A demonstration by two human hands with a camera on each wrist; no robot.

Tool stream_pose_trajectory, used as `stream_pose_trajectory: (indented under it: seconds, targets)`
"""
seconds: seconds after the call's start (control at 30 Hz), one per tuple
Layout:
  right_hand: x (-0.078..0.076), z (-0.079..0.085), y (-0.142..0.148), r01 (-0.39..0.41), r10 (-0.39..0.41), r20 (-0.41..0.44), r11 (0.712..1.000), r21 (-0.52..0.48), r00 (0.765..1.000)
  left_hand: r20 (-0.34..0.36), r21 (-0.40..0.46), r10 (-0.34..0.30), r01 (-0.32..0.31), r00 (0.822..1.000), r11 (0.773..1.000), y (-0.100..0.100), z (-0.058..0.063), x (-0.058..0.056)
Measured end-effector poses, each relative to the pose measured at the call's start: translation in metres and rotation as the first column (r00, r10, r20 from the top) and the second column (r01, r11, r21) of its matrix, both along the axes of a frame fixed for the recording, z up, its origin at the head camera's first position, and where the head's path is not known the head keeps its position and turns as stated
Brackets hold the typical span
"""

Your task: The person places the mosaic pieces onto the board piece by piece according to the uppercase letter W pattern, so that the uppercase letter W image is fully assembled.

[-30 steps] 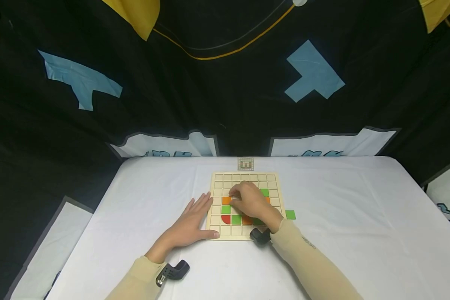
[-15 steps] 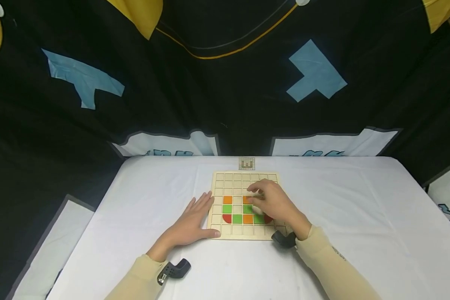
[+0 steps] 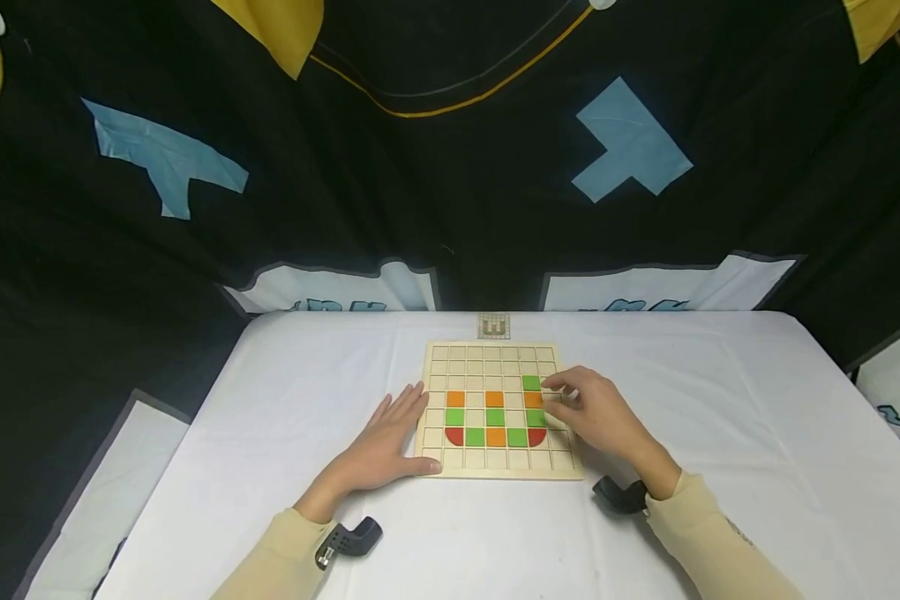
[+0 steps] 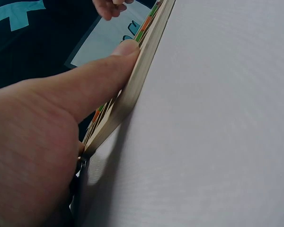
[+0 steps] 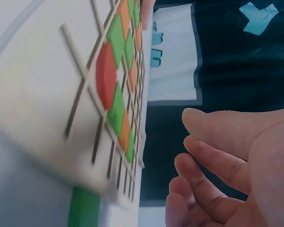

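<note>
A light wooden grid board [image 3: 487, 463] lies on the white table with coloured tiles in its cells. Orange tiles [image 3: 494, 399], green tiles [image 3: 495, 417] and red rounded tiles [image 3: 537, 437] form a pattern with three upright columns. My left hand [image 3: 378, 446] rests flat at the board's left edge, its thumb [image 4: 109, 71] on the front corner. Above the right edge hovers my right hand [image 3: 600, 412]. Its fingers are loosely bent, and the right wrist view shows nothing between thumb and fingertips. A loose green tile [image 5: 84, 208] lies beside the board there, hidden in the head view by that hand.
Behind the board lies a small card [image 3: 493, 326] with a printed grid pattern. White cloth [image 3: 720, 400] covers the table. A black curtain [image 3: 420, 192] with blue and yellow shapes hangs at the back.
My right hand has moved right, from the board's middle columns to its right edge, uncovering the middle and right columns of tiles. The left hand has stayed in place.
</note>
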State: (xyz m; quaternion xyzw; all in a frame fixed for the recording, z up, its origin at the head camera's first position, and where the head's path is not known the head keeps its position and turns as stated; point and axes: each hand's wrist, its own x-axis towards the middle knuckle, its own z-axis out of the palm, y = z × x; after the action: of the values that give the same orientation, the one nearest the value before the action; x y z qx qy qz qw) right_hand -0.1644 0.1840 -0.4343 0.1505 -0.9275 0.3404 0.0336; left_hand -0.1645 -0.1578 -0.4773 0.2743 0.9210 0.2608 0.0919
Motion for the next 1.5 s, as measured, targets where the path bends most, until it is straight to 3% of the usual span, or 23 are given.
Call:
stream_pose_trajectory:
  seconds: [0.27, 0.6, 0.87, 1.5]
  targets:
    - [0.007, -0.009, 0.024, 0.072, -0.073, 0.012, 0.997, 0.011, 0.997, -0.004, 0.004, 0.009, -0.009, 1.0, 1.0, 0.001, 0.0, 0.0]
    - [0.014, -0.017, 0.044, 0.093, -0.093, 0.05, 0.996, 0.012, 0.994, 0.006, -0.004, 0.024, -0.024, 1.0, 1.0, -0.001, 0.001, 0.001]
    - [0.018, -0.023, 0.048, 0.083, -0.087, 0.132, 0.996, 0.034, 0.987, -0.002, 0.003, 0.022, -0.022, 1.0, 1.0, -0.002, 0.001, 0.001]
    - [0.022, -0.027, 0.05, 0.064, -0.078, 0.169, 0.994, 0.083, 0.983, 0.006, -0.008, 0.022, -0.022, 1.0, 1.0, 0.0, -0.001, 0.003]
